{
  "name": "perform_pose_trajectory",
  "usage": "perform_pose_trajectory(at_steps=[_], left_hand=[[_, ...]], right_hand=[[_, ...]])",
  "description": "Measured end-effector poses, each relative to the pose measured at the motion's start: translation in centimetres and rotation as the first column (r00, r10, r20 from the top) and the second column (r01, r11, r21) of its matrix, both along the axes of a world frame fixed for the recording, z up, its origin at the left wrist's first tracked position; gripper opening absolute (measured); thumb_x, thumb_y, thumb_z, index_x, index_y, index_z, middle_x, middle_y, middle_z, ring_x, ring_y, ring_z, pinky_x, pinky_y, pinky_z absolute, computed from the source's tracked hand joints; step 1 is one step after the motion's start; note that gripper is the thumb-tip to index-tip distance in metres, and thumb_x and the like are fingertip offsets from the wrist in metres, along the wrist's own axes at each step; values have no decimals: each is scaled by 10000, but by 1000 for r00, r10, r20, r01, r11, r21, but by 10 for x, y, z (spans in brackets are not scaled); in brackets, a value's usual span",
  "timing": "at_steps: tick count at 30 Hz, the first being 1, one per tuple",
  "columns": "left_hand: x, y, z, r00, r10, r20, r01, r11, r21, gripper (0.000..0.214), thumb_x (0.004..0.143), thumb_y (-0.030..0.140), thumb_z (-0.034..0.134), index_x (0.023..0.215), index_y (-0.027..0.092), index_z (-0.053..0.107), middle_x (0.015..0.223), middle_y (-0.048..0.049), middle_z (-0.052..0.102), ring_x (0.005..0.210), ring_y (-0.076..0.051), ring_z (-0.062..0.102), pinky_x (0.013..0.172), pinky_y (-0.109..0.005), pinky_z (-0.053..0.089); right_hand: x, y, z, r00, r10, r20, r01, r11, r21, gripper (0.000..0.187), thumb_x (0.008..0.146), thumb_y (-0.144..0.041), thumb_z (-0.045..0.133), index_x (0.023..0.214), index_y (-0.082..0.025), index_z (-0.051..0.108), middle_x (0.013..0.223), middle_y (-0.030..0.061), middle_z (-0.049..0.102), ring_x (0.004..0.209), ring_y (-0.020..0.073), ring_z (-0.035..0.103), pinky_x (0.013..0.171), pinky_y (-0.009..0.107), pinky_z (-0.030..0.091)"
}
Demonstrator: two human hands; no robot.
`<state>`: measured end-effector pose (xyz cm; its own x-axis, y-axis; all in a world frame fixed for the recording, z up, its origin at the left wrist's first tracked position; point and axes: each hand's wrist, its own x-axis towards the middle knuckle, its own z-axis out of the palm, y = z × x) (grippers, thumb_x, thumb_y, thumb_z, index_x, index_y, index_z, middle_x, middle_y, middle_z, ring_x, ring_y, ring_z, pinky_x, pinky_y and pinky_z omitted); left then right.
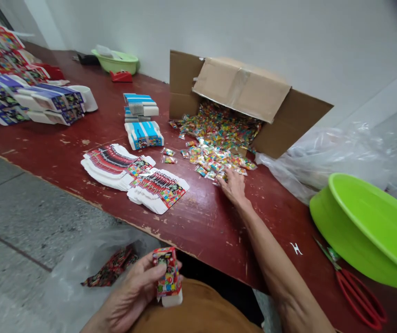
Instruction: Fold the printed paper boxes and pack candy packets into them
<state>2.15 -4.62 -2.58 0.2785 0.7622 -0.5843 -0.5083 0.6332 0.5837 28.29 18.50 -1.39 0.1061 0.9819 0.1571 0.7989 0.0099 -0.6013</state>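
While the left hand (132, 289) grips a small printed carton (168, 273) low over the person's lap, fingers wrapped close round it, the right hand (232, 186) lies on the edge of a heap of colourful sachets (215, 148), fingers loosely spread, nothing clearly pinched. Sachets spill from a tipped cardboard box (243, 90) across a worn red table (205, 231). Just left of the heap are flat printed carton blanks (158, 190) in two stacks and blue-and-white cartons (143, 135). Further left, finished-looking cartons (47, 104) pile up near the table's end. A green basin (368, 226) sits at the right, tilted, beside red-handled scissors (357, 298). Clear plastic sheeting (330, 157) bunches by the box. Below the table edge, a plastic bag (94, 273) holds printed blanks.
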Motion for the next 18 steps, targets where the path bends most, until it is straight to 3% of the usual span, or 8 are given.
perform_pose_trajectory(at_steps=[2, 4, 6, 9, 11, 14, 16, 18], left_hand=[[-22, -4, -6, 985, -29, -171, 47, 994, 97, 381, 676, 391, 914, 924, 195, 701, 831, -39, 767, 749, -198, 700, 720, -288, 542], [-46, -7, -11, 926, -123, -357, 204, 959, 197, 320, 656, 375, 905, 808, 190, 693, 682, -1, 713, 620, -148, 615, 589, -216, 450], [-66, -8, -13, 837, -266, -479, 375, 915, 147, 287, 623, 317, 888, 830, 200, 726, 665, 7, 717, 581, -147, 580, 526, -207, 399], [-76, -5, -7, 751, -415, -513, 513, 857, 57, 281, 607, 266, 863, 857, 220, 743, 736, -3, 743, 658, -192, 633, 562, -242, 464], [-69, -1, 0, 786, -414, -459, 499, 863, 77, 261, 670, 313, 847, 873, 228, 706, 814, -16, 747, 689, -194, 659, 580, -247, 485], [-44, 9, 11, 898, -283, -337, 344, 929, 136, 306, 780, 392, 791, 959, 235, 599, 892, -41, 740, 648, -172, 678, 522, -218, 455], [-25, 15, 15, 941, -187, -282, 255, 940, 227, 359, 790, 385, 794, 1012, 235, 556, 853, -22, 707, 633, -160, 678, 537, -219, 468], [-9, 19, 19, 962, -109, -250, 188, 930, 317, 401, 807, 374, 780, 1092, 238, 532, 836, 0, 682, 595, -136, 646, 546, -225, 476]], right_hand=[[6, 4, -5, 1000, 3, -17, -4, 1000, -24, 396, 830, -328, 722, 1199, -185, 715, 1362, 191, 558, 1342, 430, 404, 1084, 632, 344], [8, 1, -11, 998, 24, -53, -26, 999, -36, 335, 760, -320, 766, 1073, -205, 736, 1269, 151, 605, 1303, 392, 444, 1064, 577, 380], [8, -4, -15, 990, 62, -123, -68, 997, -47, 293, 708, -312, 784, 977, -212, 724, 1106, 95, 667, 1170, 319, 546, 1009, 497, 436], [5, -11, -15, 950, 125, -286, -146, 988, -54, 304, 725, -380, 756, 951, -189, 688, 885, 32, 702, 864, 213, 638, 851, 384, 507], [0, -23, -9, 910, 139, -389, -170, 984, -46, 337, 782, -469, 700, 939, -173, 664, 836, 34, 711, 756, 181, 645, 755, 337, 520], [-20, -55, 10, 815, 183, -550, -234, 972, -23, 378, 809, -546, 694, 893, -181, 647, 811, 43, 724, 697, 161, 648, 677, 297, 517], [-40, -84, 23, 643, 254, -723, -361, 933, 7, 353, 778, -508, 785, 891, -192, 674, 807, 41, 743, 702, 164, 662, 687, 299, 530], [-61, -112, 32, 524, 267, -808, -445, 896, 7, 307, 801, -473, 796, 895, -200, 692, 864, 45, 763, 765, 174, 690, 749, 317, 551]])
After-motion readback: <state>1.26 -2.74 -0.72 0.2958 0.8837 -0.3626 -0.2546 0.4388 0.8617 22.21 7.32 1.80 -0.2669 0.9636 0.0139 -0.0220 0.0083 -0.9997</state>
